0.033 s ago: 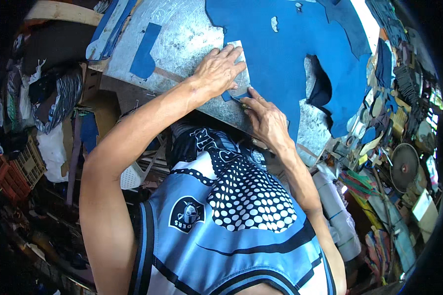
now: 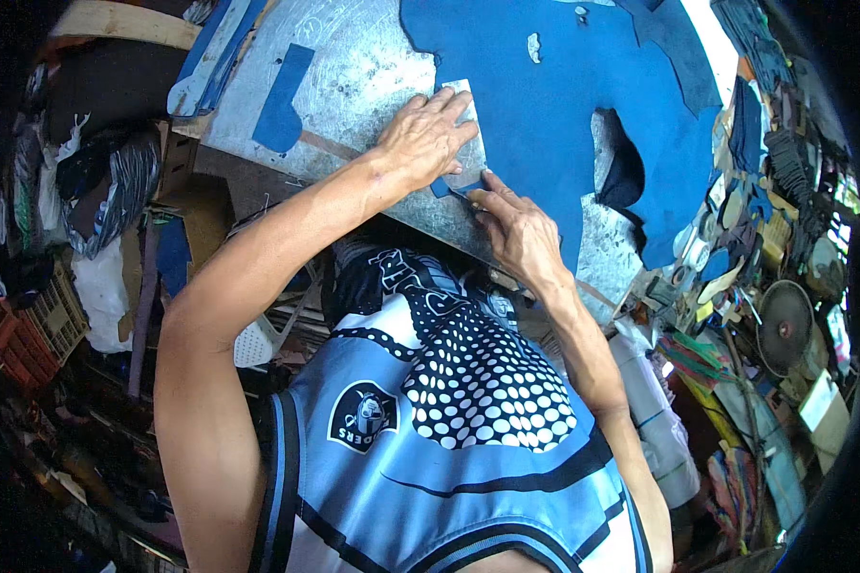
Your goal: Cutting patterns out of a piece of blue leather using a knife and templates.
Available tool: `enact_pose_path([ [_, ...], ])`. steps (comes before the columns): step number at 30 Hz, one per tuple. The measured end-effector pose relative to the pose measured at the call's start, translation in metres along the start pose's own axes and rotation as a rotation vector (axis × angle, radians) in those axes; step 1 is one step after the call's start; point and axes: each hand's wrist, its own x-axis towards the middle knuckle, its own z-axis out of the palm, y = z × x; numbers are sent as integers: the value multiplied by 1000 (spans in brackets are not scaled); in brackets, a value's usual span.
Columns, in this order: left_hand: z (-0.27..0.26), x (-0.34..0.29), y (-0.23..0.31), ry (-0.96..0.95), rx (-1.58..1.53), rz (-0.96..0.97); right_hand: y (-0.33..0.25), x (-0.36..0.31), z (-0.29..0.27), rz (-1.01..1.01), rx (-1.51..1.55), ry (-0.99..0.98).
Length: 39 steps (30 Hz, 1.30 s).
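My left hand (image 2: pixel 428 137) lies with its fingers spread on a pale, flat template (image 2: pixel 472 162), pressing it down. The template rests on a large blue sheet (image 2: pixel 535 115) that looks like leather or fabric, at the sheet's left side. My right hand (image 2: pixel 514 222) is closed around a slim knife (image 2: pixel 459 194), most of which the fingers hide. Its thin blade shows beside the template's near end, over a small flap of the blue sheet. The right index finger points at the template's near corner.
A scratched metal worktop (image 2: pixel 354 86) lies under the sheet, its near edge close to my body. A cut blue piece (image 2: pixel 282 100) rests at the left. Holes break the sheet at the right. Scraps and rolls crowd the right, beside a round fan (image 2: pixel 784 328); crates (image 2: pixel 53 315) stand left.
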Motion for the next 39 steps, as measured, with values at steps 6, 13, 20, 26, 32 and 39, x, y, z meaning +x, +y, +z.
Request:
enact_pose_path([
  [6, -1, -2, 2, -12, 9, -21, 4, 16, -20, -87, -116, -127],
  [13, 0, 1, 8, 6, 11, -19, 23, 38, -42, -229, -168, -279],
  [20, -6, 6, 28, -19, 32, -121, 31, 43, -43, -340, -197, -234],
  [26, -2, 6, 29, -30, 30, -134, 39, 54, -55, -342, -251, -292],
  [32, -2, 3, 29, -29, 11, -142, 49, 63, -66, -344, -255, -334],
  [39, -4, 3, 28, -29, 6, -125, 58, 74, -76, -310, -274, -400],
])
